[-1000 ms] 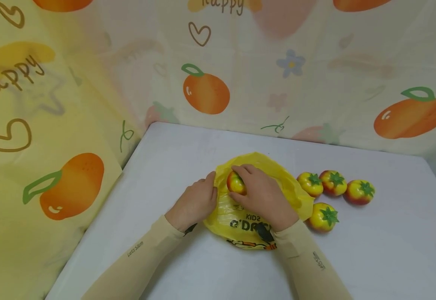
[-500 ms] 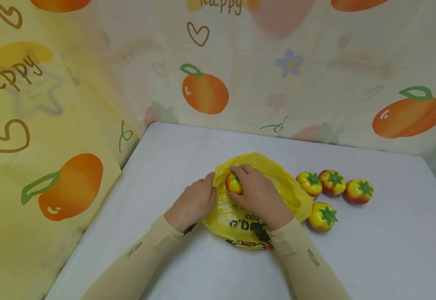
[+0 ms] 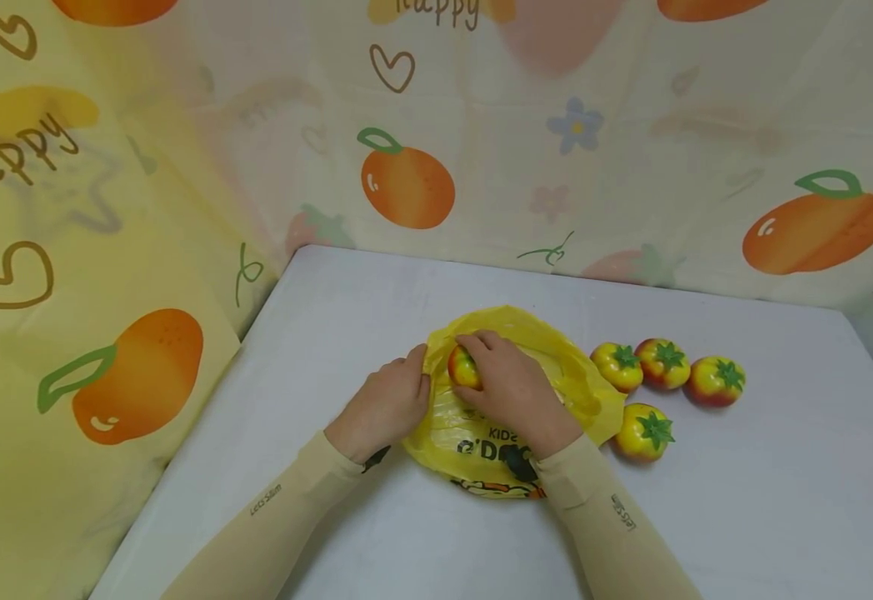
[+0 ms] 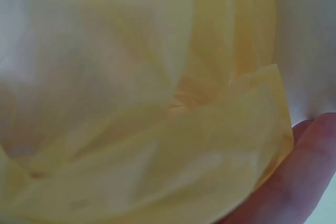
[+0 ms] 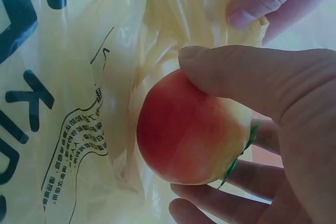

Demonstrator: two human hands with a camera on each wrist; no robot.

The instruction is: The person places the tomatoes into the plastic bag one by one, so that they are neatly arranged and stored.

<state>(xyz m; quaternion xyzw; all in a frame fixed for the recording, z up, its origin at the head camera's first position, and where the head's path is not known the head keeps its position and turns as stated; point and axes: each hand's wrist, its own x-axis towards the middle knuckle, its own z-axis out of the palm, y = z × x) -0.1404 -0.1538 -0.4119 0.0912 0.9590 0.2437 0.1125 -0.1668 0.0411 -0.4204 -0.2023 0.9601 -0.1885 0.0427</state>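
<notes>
A yellow plastic bag point(image 3: 444, 425) with dark print lies on the table. My left hand point(image 3: 387, 406) pinches its left rim; in the left wrist view the thin film fills most of the picture beside a finger point(image 4: 294, 187). My right hand point(image 3: 515, 392) holds a red-and-yellow toy tomato point(image 5: 184, 129) between thumb and fingers, with its green leafy top toward the palm. The tomato is over the bag, near the rim that the left hand pinches. The head view cannot tell how deep inside the bag it sits.
Several more toy tomatoes with green tops lie right of the bag: a single front one point(image 3: 641, 433) and a back row, including the rightmost one point(image 3: 715, 382). A white table point(image 3: 331, 308) meets fruit-printed curtains point(image 3: 481, 167) at the back and left.
My right hand shifts slightly left with the tomato, closer to the bag's left rim. The left hand keeps its pinch on the bag. The head view has drifted slightly.
</notes>
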